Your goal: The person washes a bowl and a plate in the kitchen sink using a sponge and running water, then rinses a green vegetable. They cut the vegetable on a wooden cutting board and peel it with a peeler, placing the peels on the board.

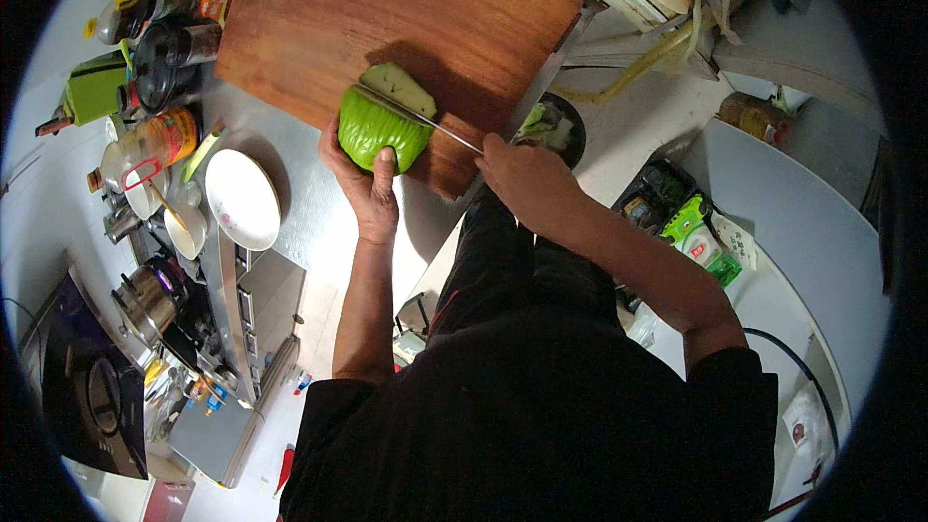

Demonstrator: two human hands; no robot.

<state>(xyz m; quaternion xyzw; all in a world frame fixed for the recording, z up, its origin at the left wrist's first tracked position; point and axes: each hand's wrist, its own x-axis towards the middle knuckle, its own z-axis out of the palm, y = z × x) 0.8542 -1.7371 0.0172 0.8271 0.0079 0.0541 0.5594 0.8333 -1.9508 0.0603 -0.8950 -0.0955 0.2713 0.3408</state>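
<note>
A ridged green gourd (pixel 380 132) stands over the near edge of a wooden cutting board (pixel 348 7). My left hand (pixel 366 188) grips it from the near side, thumb on the skin and fingers around its left. In my right hand (pixel 533 177) is a kitchen knife (pixel 455 138); its handle is hidden in my fist. The blade runs along the gourd's top edge, next to a pale flat cut face (pixel 400 89). Whether that face belongs to a separated slice, I cannot tell.
A white oval plate (pixel 243 199) lies left of my left hand. Bottles and jars (pixel 156 141) line the counter's left side. A dark bin with vegetable scraps (pixel 551 130) stands below the board's right edge. At far left is a steel pot (pixel 145 308).
</note>
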